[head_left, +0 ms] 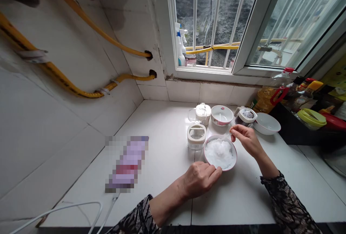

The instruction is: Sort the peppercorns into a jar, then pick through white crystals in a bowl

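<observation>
A bowl (pixel 234 162) with a pink rim stands on the white counter, filled with a white powdery or granular substance (pixel 219 152) heaped in the middle. My left hand (pixel 201 179) grips the bowl's near rim, fingers closed on it. Above the far right side of the bowl, my right hand (pixel 244 137) pinches the handle of a small clear spoon (pixel 226 137), whose tip reaches into the white substance. Touching or close by on the left is a clear jar with a cream lid (pixel 196 136). Behind the bowl sits a second bowl with a flower print (pixel 222 116), a pale utensil inside.
Another jar with its clear lid raised (pixel 203 113), a dark-filled jar (pixel 245 117) and a white bowl (pixel 267 124) stand at the back. An oil bottle (pixel 266 95) and condiments crowd the right. A blurred purple object (pixel 129 163) with a white cable (pixel 98 208) lies left.
</observation>
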Motion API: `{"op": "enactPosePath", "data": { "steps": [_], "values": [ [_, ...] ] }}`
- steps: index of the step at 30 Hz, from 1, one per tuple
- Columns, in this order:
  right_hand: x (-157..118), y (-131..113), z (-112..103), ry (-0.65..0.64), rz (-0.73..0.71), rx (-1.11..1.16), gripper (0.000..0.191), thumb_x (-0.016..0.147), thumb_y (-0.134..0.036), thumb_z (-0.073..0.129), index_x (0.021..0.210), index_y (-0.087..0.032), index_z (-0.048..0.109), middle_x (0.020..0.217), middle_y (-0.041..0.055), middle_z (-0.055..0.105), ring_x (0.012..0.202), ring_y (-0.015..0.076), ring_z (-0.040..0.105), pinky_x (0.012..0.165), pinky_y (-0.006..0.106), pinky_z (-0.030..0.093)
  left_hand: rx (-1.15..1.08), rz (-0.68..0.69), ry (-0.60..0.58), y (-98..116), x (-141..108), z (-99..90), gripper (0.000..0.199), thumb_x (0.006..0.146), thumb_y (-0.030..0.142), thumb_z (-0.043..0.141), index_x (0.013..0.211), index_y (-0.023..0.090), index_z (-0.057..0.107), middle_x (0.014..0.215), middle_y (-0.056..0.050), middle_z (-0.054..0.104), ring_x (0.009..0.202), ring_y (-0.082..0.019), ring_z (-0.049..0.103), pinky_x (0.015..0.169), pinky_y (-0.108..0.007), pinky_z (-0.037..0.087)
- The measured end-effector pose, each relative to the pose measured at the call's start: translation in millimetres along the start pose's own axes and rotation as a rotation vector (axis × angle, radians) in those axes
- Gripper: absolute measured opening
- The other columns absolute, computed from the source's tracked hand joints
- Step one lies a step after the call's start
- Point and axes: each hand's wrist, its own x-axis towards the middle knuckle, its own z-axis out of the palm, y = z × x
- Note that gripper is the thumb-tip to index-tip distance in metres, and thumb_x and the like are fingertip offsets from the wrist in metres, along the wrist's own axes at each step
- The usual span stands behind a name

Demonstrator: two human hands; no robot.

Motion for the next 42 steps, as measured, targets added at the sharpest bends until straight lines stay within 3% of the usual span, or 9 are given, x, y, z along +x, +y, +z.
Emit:
{"op": "enactPosePath", "data": {
  "steps": [4,8,20,27,30,34,39,42],
  "values": [
    [4,6,-5,0.056,0.115,0.171,0.029,0.073,-0.046,0.070,0.073,-0.017,0.065,0.051,-0.0003,0.060,0.053,0.0149,0.054,0.060,0.030,0.044,-0.015,-0.013,0.013,0,1,0.0,0.018,0.093,0.006,0.044,0.083,0.014,0.057,0.055,0.005,0.049,0.045,-0.010,0.044,0.041,-0.028,0.028],
    [3,6,-6,0.129,0.130,0.230,0.027,0.070,-0.044,0.072,0.071,-0.017,0.065,0.052,0.0000,0.062,0.053,0.0147,0.056,0.063,0.031,0.045,-0.022,-0.014,0.010,0,2,-0.1,0.020,0.093,0.005,0.042,0.083,0.014,0.058,0.054,0.005,0.048,0.045,-0.009,0.043,0.041,-0.028,0.026],
    [4,13,-1,0.093,0.230,0.425,0.029,0.063,-0.042,0.078,0.069,-0.016,0.067,0.051,0.0014,0.064,0.051,0.0147,0.057,0.060,0.030,0.044,-0.048,-0.018,0.029,0,1,1.3,0.019,0.094,0.006,0.043,0.083,0.014,0.056,0.055,0.005,0.050,0.045,-0.009,0.044,0.043,-0.027,0.025],
    [4,3,11,0.110,0.232,0.535,0.032,0.061,-0.043,0.083,0.073,-0.017,0.067,0.055,0.0008,0.066,0.055,0.0146,0.060,0.063,0.029,0.047,-0.039,-0.015,0.015,1,2,1.6,0.022,0.094,0.006,0.041,0.079,0.016,0.054,0.055,0.005,0.048,0.044,-0.010,0.043,0.041,-0.028,0.027],
    [6,-4,21,0.134,0.145,0.484,0.033,0.068,-0.047,0.079,0.078,-0.018,0.066,0.060,0.0010,0.068,0.059,0.0161,0.062,0.067,0.032,0.050,-0.028,-0.017,-0.002,0,2,1.1,0.024,0.094,0.006,0.040,0.077,0.016,0.053,0.055,0.005,0.047,0.045,-0.010,0.044,0.041,-0.028,0.027],
    [5,-10,40,0.182,-0.088,0.269,0.025,0.086,-0.045,0.065,0.088,-0.020,0.062,0.069,0.0021,0.071,0.068,0.0188,0.067,0.072,0.033,0.052,-0.036,-0.016,-0.010,1,2,1.3,0.025,0.094,0.005,0.039,0.076,0.016,0.052,0.055,0.005,0.047,0.045,-0.010,0.044,0.042,-0.028,0.028],
    [-2,-11,59,0.025,-0.580,-0.272,0.014,0.096,-0.025,0.050,0.093,-0.022,0.063,0.077,0.0034,0.071,0.070,0.0186,0.065,0.085,0.039,0.048,-0.046,-0.015,-0.012,1,0,4.0,0.025,0.094,0.006,0.040,0.074,0.016,0.051,0.055,0.004,0.048,0.046,-0.010,0.044,0.042,-0.027,0.029],
    [-5,-14,57,0.006,-0.676,-0.368,0.017,0.096,-0.020,0.046,0.093,-0.022,0.063,0.076,0.0039,0.072,0.068,0.0187,0.063,0.089,0.042,0.046,-0.049,-0.020,-0.006,1,0,4.5,0.026,0.094,0.005,0.040,0.074,0.017,0.051,0.055,0.004,0.048,0.046,-0.010,0.044,0.042,-0.027,0.029]
  ]
}}
